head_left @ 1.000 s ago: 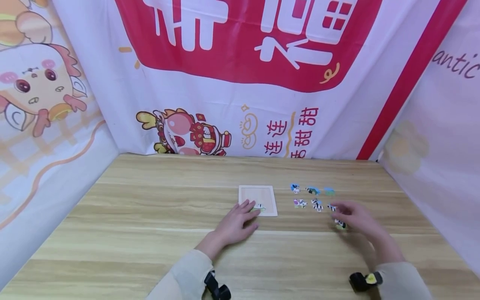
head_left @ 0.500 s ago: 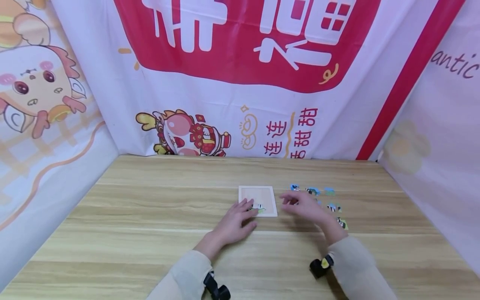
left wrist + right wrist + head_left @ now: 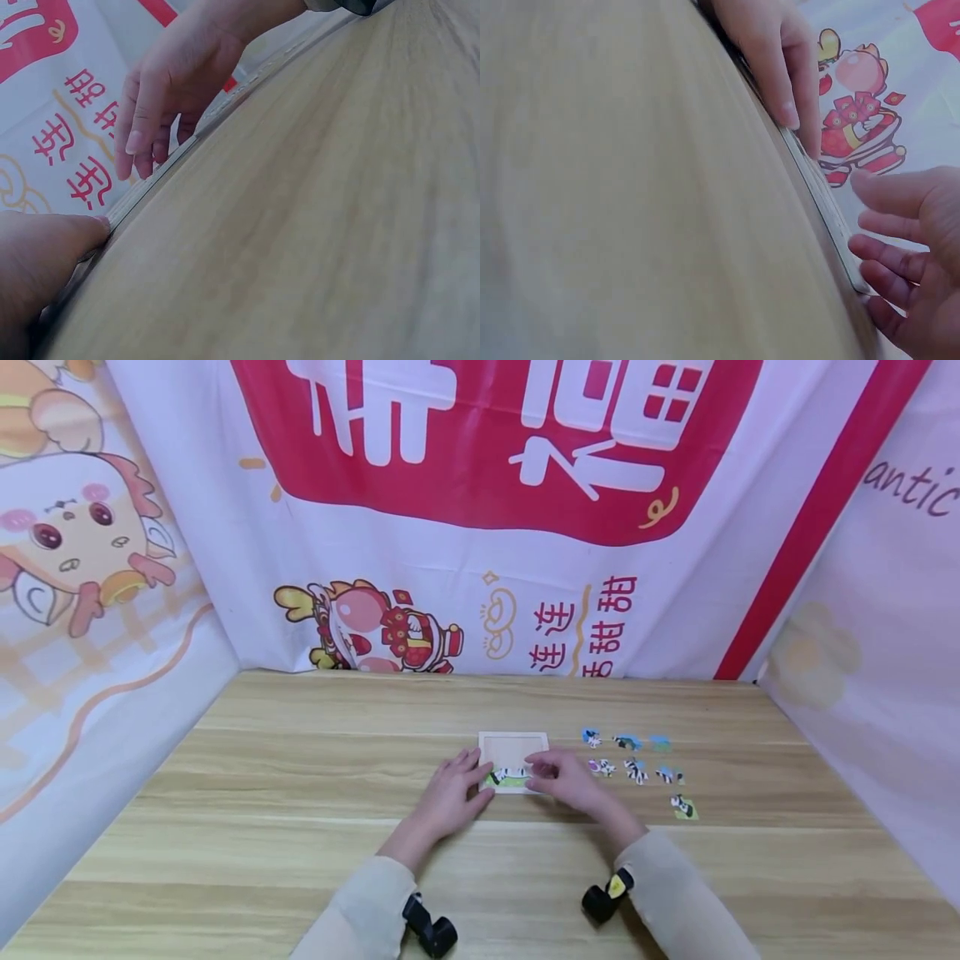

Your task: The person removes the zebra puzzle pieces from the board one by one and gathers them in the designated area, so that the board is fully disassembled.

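A shallow white-rimmed puzzle tray (image 3: 514,737) lies on the table. Along its near edge runs a strip of green puzzle pieces (image 3: 508,777) with black-and-white animal print. My left hand (image 3: 450,797) rests at the tray's left side, fingers on its near left corner. My right hand (image 3: 570,781) is at the near right corner, its fingertips over the right end of the strip and partly hiding it. In the right wrist view, thumb and fingers of the right hand (image 3: 922,247) stand apart, and no piece shows between them. The tray appears edge-on there.
Right of the tray lie several loose puzzle pieces (image 3: 636,771) in rows, with a panda-like piece (image 3: 683,807) nearest. The wooden table (image 3: 262,827) ends at a printed cloth backdrop (image 3: 450,552), with cloth at both sides.
My right hand has moved left from the loose pieces to the tray's right side. My left hand has shifted slightly left, uncovering more of the green strip.
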The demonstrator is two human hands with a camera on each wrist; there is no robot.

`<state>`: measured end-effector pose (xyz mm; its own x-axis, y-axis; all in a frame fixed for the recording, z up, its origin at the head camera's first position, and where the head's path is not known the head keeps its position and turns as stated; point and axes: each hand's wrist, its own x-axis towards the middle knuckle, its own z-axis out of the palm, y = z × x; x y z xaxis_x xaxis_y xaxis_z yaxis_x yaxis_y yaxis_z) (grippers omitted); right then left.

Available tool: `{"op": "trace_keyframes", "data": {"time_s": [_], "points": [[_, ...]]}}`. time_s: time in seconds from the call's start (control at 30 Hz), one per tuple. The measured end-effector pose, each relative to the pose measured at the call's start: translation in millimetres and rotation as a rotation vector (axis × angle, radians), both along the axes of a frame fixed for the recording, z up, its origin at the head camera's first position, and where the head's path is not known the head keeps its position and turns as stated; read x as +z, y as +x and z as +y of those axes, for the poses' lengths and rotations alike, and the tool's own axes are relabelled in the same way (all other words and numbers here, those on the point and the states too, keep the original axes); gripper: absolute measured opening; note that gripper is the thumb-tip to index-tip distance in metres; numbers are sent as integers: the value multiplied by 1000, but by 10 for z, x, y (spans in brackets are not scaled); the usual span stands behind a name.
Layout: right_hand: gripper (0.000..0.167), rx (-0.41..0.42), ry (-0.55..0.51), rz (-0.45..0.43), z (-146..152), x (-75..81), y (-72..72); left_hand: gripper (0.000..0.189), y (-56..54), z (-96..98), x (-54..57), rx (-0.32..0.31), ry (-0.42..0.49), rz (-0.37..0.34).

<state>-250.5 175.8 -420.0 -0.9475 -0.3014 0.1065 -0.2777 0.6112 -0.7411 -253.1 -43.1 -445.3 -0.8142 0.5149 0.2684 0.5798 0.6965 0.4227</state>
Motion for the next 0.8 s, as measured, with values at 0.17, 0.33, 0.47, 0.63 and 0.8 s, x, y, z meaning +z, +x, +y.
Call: {"op": "trace_keyframes", "data": {"time_s": [0.17, 0.33, 0.47, 0.63, 0.8], "points": [[38, -16, 64, 91, -35, -89, 2, 44, -7, -8, -16, 0, -14, 10], [37, -65, 128, 98, -83, -116, 26, 44, -3, -3, -16, 8, -14, 7], [35, -82, 146, 104, -113, -112, 35, 44, 3, 2, -14, 14, -7, -1], [35, -81, 164, 96, -140, -92, 32, 44, -2, 6, -9, 19, -9, -11], [34, -85, 154, 89, -157, -93, 20, 45, -9, 4, -9, 20, -8, -25]]}}
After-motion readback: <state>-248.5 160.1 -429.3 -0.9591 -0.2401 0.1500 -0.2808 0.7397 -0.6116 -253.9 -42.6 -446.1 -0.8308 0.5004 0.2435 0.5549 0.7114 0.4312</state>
